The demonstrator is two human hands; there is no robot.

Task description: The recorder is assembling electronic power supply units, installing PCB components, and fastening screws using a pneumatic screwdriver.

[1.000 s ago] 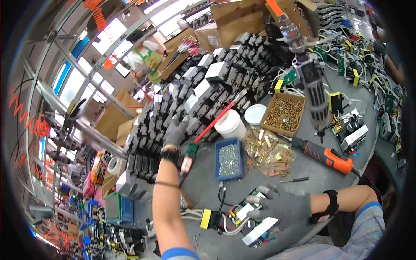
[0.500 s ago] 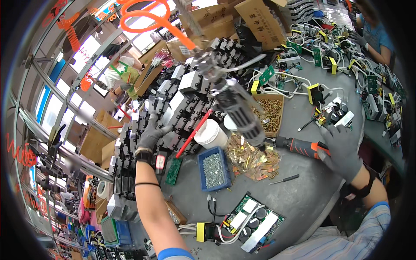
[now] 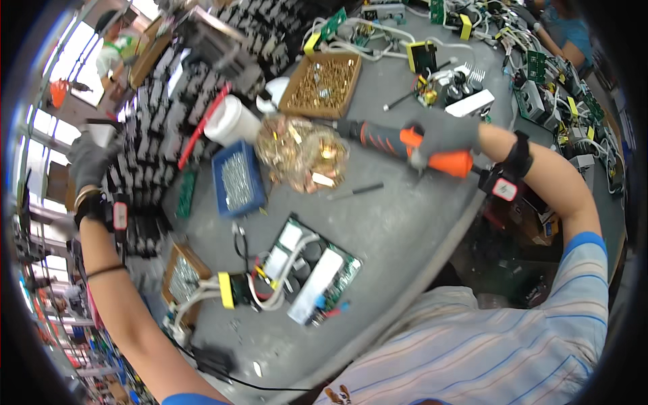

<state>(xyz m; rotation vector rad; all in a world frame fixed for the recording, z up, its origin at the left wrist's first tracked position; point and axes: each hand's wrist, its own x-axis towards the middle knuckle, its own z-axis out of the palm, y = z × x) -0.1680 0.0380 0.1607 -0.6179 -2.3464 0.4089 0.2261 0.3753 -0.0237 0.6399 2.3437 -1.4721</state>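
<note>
My gloved right hand (image 3: pixel 449 138) is wrapped round an orange-and-black power screwdriver (image 3: pixel 381 137). The tool's tip points left, at a clear bag of brass-coloured metal pieces (image 3: pixel 304 152). At the far left, my gloved left hand (image 3: pixel 93 160) is closed on a pale metal housing (image 3: pixel 101 133) with a dark edge; blur hides its details. Beside that hand rise stacked dark-and-grey housings (image 3: pixel 145 145). Nearer to me lies a green circuit board (image 3: pixel 347 265) with capacitors, a white bar and white wires, joined to a yellow-and-black transformer (image 3: pixel 233 290).
A blue tray of screws (image 3: pixel 223 185), a white tub (image 3: pixel 229 121) and a cardboard box of brass screws (image 3: pixel 287 101) stand mid-table. A thin screwdriver (image 3: pixel 368 190) lies near the bag. Wired boards (image 3: pixel 536 67) crowd the far right, where another person (image 3: pixel 567 34) sits.
My left hand has moved left from the stack, now with a housing in it. My right hand has taken hold of the power screwdriver more fully. The view has shifted, and the hanging tool is gone from it.
</note>
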